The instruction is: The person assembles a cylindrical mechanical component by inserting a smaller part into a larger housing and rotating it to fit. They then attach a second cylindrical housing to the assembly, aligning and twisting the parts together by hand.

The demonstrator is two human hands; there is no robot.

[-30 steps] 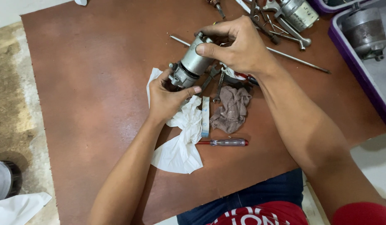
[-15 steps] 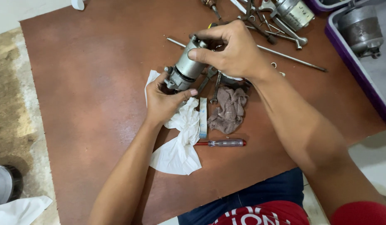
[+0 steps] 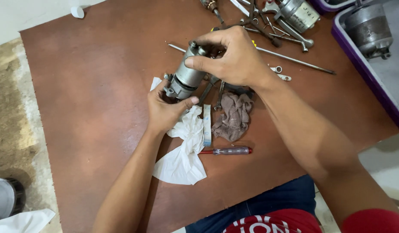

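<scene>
Nearest the tabletop's (image 3: 87,129) near edge, a white cloth (image 3: 182,159) is spread, with a small screwdriver (image 3: 227,151) with a clear handle and red ends lying just beside it to the right. A little further in, a crumpled grey-brown rag (image 3: 234,116) is seen, and a narrow pale strip (image 3: 206,125) lies between the rag and the white cloth. Above the cloth, towards the middle of the tabletop, a grey cylindrical motor (image 3: 186,77) is held tilted in both hands. Its lower, flanged end is cupped by the left hand (image 3: 167,108), fingers and thumb curled closed around it. Its upper end is gripped from above by the right hand (image 3: 234,56), the thumb pressed against the housing. Wrenches (image 3: 210,88) are partly hidden beneath the motor and the right hand. Beyond, a long thin metal rod (image 3: 294,60) is laid across the tabletop. At the far edge, more tools and another grey motor housing (image 3: 298,15) are gathered. At the far right corner, a purple-rimmed tray (image 3: 359,64) holds a further metal part (image 3: 367,28).
</scene>
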